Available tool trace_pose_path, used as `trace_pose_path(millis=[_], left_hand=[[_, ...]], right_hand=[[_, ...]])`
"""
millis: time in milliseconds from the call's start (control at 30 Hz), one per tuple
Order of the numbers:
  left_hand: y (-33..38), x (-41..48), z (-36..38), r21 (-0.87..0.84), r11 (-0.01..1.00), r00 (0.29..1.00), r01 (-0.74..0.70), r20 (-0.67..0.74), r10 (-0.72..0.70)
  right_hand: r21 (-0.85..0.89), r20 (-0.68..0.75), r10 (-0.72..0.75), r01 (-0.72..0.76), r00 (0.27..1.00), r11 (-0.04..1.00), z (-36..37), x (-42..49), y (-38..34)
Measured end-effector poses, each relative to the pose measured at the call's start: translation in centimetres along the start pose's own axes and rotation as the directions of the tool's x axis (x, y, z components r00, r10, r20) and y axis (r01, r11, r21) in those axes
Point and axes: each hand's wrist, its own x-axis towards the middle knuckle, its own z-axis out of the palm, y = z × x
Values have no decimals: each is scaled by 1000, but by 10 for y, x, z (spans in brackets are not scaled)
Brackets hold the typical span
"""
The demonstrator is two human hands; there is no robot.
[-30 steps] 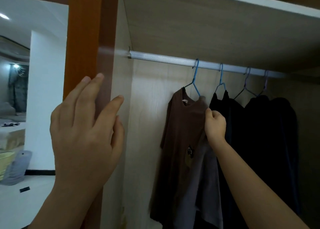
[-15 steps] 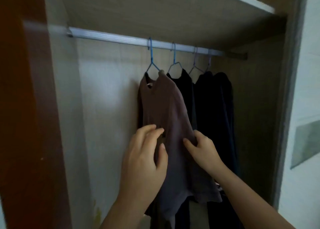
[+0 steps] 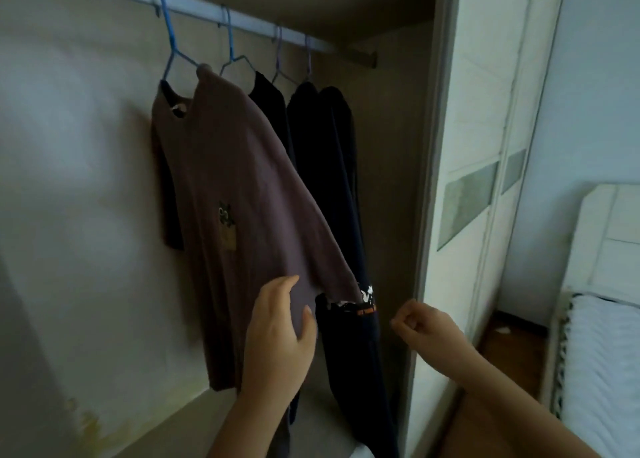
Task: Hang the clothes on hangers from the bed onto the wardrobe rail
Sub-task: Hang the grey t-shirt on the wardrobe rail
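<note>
A brown T-shirt (image 3: 235, 180) with a small chest print hangs from a blue hanger (image 3: 169, 38) on the silver wardrobe rail (image 3: 249, 17). Its right sleeve swings out towards the dark clothes. My left hand (image 3: 277, 336) rests on the shirt's lower part, with relaxed fingers against the cloth. My right hand (image 3: 426, 326) is curled into a loose fist by the wardrobe's right edge and holds nothing. To the right of the brown shirt, three dark garments (image 3: 325, 166) hang on their own hangers on the same rail.
The pale back wall (image 3: 76, 180) and the wardrobe floor (image 3: 166, 419) frame the clothes. A white sliding door (image 3: 485, 145) stands to the right of the opening. Part of a bed (image 3: 602, 371) with white bedding and a headboard shows at the far right.
My view has turned right and down. My right hand has let go of the brown shirt and pulled back to the right. My left hand stays on the shirt, lower down.
</note>
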Motion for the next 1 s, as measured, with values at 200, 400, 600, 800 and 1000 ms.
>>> trace_pose_path(millis=[200,400,600,800,1000], left_hand=[[-13,0,39,-103,993,986,64,158,-47],[-39,-1,82,-139,962,951,236,237,-199],[-49,4,113,-175,937,916,303,324,-236],[-61,8,118,-203,916,897,347,358,-261],[-71,5,106,-218,883,876,415,358,-323]], right_hand=[[0,-96,185,-186,978,983,-31,28,60],[82,-156,265,-255,952,964,-40,81,93],[130,-235,237,-211,943,969,-41,154,100],[148,-278,257,-223,926,964,-28,206,105],[143,-256,332,-304,908,942,-28,219,117]])
